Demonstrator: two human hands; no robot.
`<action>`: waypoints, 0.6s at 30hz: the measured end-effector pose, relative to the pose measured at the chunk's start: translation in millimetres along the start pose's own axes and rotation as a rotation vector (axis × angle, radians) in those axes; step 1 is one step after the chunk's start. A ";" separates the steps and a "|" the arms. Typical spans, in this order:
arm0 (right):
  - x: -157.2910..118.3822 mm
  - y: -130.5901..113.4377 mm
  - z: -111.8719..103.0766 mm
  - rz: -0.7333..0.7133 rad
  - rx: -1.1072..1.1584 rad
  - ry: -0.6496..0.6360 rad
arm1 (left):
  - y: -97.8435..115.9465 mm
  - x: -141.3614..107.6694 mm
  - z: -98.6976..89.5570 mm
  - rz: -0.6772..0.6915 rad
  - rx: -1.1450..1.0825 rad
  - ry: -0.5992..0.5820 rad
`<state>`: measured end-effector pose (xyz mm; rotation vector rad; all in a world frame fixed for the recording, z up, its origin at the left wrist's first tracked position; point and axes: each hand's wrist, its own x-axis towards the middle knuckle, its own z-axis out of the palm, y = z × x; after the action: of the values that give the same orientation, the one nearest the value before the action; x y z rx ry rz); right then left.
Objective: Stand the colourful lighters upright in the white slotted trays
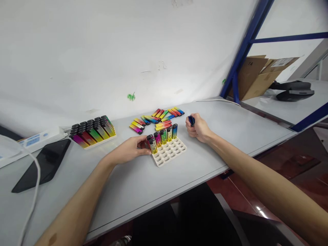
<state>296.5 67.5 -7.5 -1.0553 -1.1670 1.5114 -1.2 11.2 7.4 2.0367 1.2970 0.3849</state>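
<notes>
A white slotted tray point(170, 153) stands on the table before me, with a row of upright lighters point(164, 136) along its far side and one more at its left corner. My left hand point(134, 147) is closed around the tray's left end, thumb in front, fingertips against the lighters there; part of the grip is hidden. To the right of the tray, my right hand point(199, 128) is raised a little above the table in a fist around a lighter point(191, 120). Only the dark blue end of that lighter shows.
Loose colourful lighters point(153, 119) lie scattered behind the tray. A second tray full of lighters point(93, 131) stands at left, near a black phone point(42, 165), a power strip point(38, 140) and a white cable point(36, 184). A blue metal frame point(234, 71) and cardboard box point(256, 77) are at right.
</notes>
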 end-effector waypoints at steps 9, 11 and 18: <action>-0.3 2.2 1.9 -0.034 -0.020 -0.021 | -1.7 0.4 0.3 -0.006 -0.029 -0.025; -0.8 3.7 2.0 -0.114 -0.047 -0.031 | -1.9 0.6 0.5 -0.011 -0.018 -0.020; -2.0 5.5 -2.2 -0.338 -0.463 0.056 | -0.7 0.7 0.5 -0.011 -0.041 -0.032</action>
<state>298.1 65.3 -13.1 -1.1195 -1.6097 0.9650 -1.1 11.7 6.5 1.9932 1.2711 0.3697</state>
